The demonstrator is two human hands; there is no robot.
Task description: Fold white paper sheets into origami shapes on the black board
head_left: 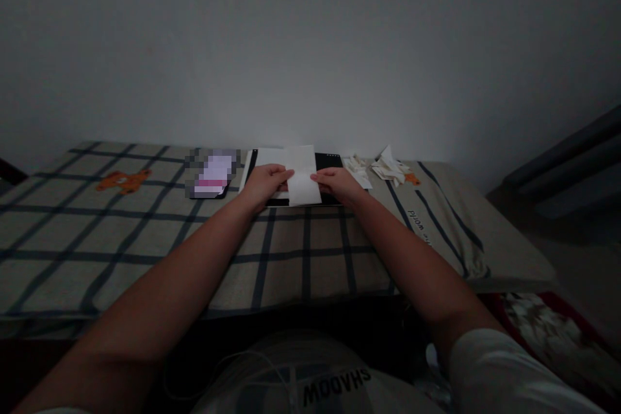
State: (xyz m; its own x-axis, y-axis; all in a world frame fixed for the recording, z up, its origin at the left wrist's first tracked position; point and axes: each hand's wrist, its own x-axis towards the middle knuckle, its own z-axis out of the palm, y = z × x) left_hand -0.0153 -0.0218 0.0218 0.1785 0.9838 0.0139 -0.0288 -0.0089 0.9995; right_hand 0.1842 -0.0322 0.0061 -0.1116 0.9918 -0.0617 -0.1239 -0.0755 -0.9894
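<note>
A strip of white paper (304, 184) stands out in the middle, held by its two side edges. My left hand (266, 182) pinches its left edge between thumb and fingers. On the opposite edge, my right hand (338, 182) grips it the same way, thumb on top. Beneath the paper lies a flat black-and-white board or folder (328, 162), partly covered by the paper and both hands. Crumpled and folded paper pieces (389, 167) sit to the right of my right hand.
A lit phone (213, 174), partly pixelated, lies left of my left hand. Everything rests on a checked cloth (310, 252) with orange figures. A grey wall (310, 45) rises right behind. At lower right, a red container (557, 330) holds whitish scraps.
</note>
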